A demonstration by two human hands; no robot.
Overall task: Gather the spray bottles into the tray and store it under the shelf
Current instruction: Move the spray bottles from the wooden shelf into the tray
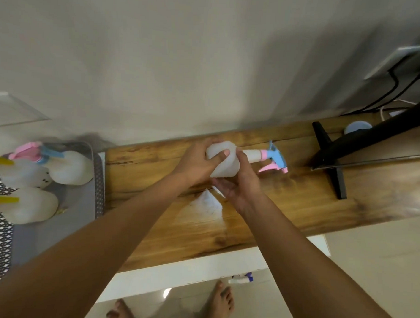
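A white spray bottle with a blue and pink trigger head lies on its side over the wooden shelf top. Both hands grip its body: my left hand wraps it from the left with the thumb across it, and my right hand cups it from below. The head points right. At the far left stands a grey tray with patterned sides, holding three white spray bottles: one with a pink and blue head, two with yellow heads, partly cut off by the frame edge.
A black monitor stand and screen occupy the shelf's right end, with cables and a small blue round object behind. A small bottle with a blue cap lies on a lower white ledge. My bare feet stand on the tiled floor below.
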